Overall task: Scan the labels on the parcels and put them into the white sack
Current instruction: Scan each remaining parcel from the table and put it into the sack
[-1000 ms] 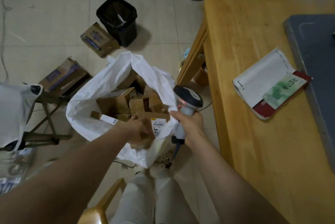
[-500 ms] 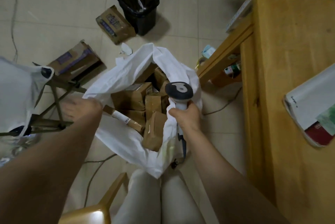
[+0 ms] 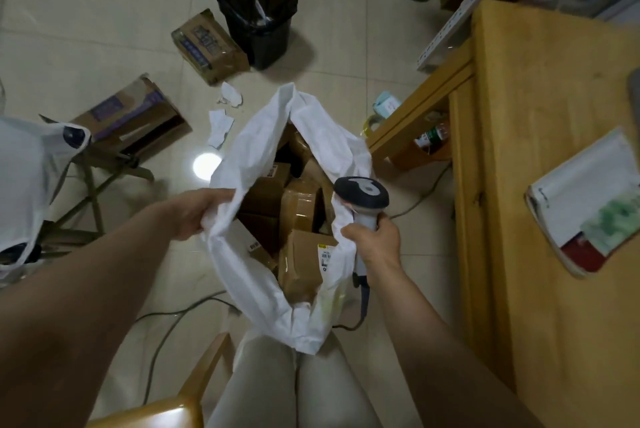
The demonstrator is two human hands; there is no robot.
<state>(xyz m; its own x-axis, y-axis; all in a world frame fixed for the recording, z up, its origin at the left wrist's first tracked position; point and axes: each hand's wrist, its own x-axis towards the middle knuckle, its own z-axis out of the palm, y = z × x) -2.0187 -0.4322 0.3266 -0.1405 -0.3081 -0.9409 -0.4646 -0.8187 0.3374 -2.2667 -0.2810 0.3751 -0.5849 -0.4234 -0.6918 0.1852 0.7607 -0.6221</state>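
The white sack stands open on the floor in front of my knees, filled with several brown cardboard parcels. One parcel near the front shows a white label with a barcode. My left hand grips the sack's left rim and holds it open. My right hand is closed around the handle of a grey barcode scanner, whose head is just above the sack's right rim, which the fingers also touch. The scanner's cable hangs down below the hand.
A wooden table with a white mailer fills the right. A black bin, two cardboard boxes and paper scraps lie on the floor beyond the sack. A folding stand with white cloth is at left. A chair edge is below.
My left hand let go of the labelled parcel inside the sack, drew out to the left, then came back and gripped the sack's left rim. The scanner stayed in my right hand.
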